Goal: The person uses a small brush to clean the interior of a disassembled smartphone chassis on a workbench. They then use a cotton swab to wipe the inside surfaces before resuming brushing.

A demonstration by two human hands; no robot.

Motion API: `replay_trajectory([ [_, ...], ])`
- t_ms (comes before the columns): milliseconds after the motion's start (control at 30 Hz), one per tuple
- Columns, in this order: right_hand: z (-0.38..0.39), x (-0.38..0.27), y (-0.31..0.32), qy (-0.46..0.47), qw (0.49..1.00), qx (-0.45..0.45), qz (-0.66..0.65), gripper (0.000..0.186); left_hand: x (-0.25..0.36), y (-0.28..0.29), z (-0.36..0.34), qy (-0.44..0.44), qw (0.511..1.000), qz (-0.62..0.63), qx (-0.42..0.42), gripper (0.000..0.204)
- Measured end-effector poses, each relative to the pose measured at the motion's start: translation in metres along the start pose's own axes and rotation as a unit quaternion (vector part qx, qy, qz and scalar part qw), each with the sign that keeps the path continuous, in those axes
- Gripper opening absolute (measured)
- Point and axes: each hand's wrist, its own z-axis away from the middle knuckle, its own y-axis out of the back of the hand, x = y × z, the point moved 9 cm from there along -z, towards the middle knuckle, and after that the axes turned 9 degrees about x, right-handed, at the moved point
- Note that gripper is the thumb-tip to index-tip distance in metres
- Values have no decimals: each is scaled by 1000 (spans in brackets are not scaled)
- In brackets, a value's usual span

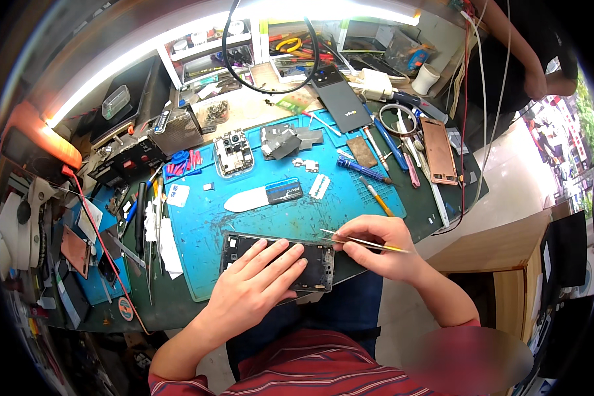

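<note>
Lying lengthwise from left to right, the black phone frame (319, 263) is placed at the near edge of the blue repair mat (244, 222) and covered across its middle by the left hand (254, 282), fingers slightly spread. Beside its right end, tweezers (396, 249) are pinched by the right hand (389, 236), tips pointed leftward.

- Orange-cased device (71, 146), far left
- Copper-coloured panel (438, 152), right
- White cylinder (426, 79), back right
- Yellow-handled tool (288, 45), back
- Wooden cabinet (488, 247), lower right
</note>
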Motion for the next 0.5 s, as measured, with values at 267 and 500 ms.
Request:
replay_trajectory([
  [267, 4, 1, 2, 51, 998, 3, 39, 16, -1, -3, 1, -4, 1000, -11, -14, 58],
  [500, 3, 3, 3, 48, 999, 3, 23, 15, -2, -1, -1, 6, 1000, 4, -7, 62],
])
